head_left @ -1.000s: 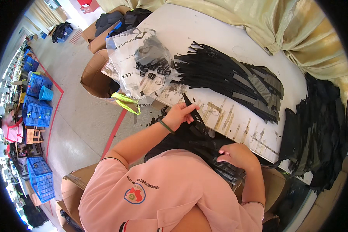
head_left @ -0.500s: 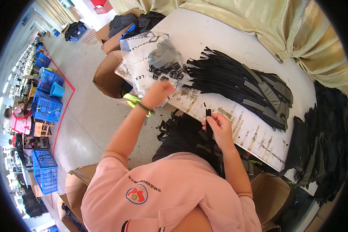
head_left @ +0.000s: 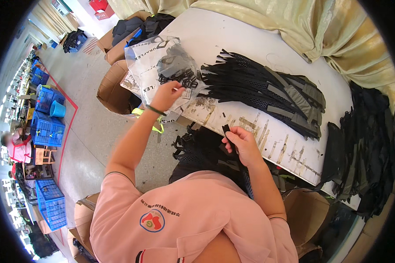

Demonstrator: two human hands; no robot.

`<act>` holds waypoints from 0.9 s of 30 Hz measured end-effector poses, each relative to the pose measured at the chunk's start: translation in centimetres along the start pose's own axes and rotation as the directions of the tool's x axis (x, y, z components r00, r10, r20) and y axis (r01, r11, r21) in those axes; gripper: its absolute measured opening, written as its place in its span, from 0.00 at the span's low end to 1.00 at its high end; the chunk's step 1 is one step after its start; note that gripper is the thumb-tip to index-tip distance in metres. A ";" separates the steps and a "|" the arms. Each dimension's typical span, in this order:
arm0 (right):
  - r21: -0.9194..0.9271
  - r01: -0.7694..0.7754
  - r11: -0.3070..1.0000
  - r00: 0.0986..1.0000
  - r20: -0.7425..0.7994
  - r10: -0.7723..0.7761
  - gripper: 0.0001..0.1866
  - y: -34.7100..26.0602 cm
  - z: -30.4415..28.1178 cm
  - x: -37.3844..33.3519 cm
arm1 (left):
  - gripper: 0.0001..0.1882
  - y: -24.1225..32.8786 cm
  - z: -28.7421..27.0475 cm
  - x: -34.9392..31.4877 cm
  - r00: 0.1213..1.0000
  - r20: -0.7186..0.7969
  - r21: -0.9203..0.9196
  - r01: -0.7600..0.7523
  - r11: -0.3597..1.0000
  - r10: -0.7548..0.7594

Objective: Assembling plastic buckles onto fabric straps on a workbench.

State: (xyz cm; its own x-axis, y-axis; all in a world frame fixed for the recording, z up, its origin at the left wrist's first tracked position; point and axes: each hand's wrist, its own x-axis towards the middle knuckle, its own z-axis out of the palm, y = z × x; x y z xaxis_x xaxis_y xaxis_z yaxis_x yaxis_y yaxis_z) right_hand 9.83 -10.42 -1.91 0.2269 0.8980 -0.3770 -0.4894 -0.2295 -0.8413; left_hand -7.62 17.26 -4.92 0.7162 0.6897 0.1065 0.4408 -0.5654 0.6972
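Note:
Above the table's left edge, my left hand (head_left: 166,95) reaches into the mouth of a clear plastic bag (head_left: 141,55). Its fingers are bent together beside a pile of small black plastic buckles (head_left: 189,81); what they hold, if anything, is too small to make out. My right hand (head_left: 242,143) pinches the end of a black webbing strap (head_left: 226,129) between thumb and fingers, in front of the table edge. The rest of that strap runs down toward my lap, among black mesh pieces (head_left: 197,151) with buckles on them.
A bundle of black and grey straps (head_left: 267,92) lies across the white table (head_left: 232,33). More black straps (head_left: 364,149) hang over its right end. Cardboard boxes (head_left: 112,87) stand at the left, and a gold curtain (head_left: 294,17) borders the far side. Blue crates (head_left: 48,131) line the aisle.
My left hand has moved up to the buckles on the bag. The right hand still pinches the strap, its end now tilted and showing less above the fingers. The whole view has shifted slightly.

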 end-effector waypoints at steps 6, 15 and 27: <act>0.017 0.026 1.000 1.000 -0.016 -0.025 0.08 -0.5 -0.4 -0.1 | 0.06 10.5 1.4 -6.1 0.907 0.418 -0.781 0.335 0.527 0.043; 0.118 -0.038 0.992 0.992 0.122 0.024 0.07 -1.0 -0.6 -1.0 | 0.14 11.0 4.6 -7.5 0.782 0.580 -0.796 0.484 0.365 0.228; 0.123 -0.201 0.972 0.937 0.315 0.154 0.06 -0.8 -0.2 -1.5 | 0.09 10.4 5.2 -7.2 0.730 0.578 -0.815 0.534 0.225 0.365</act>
State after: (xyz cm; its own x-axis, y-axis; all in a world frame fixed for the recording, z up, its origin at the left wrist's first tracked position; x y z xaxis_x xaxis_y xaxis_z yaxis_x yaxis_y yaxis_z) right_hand 10.05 -11.68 -0.79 -0.1278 0.9238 -0.3610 -0.6249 -0.3576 -0.6940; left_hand -5.38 4.05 -2.10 0.9963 0.0354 -0.0781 0.0404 0.6095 0.7918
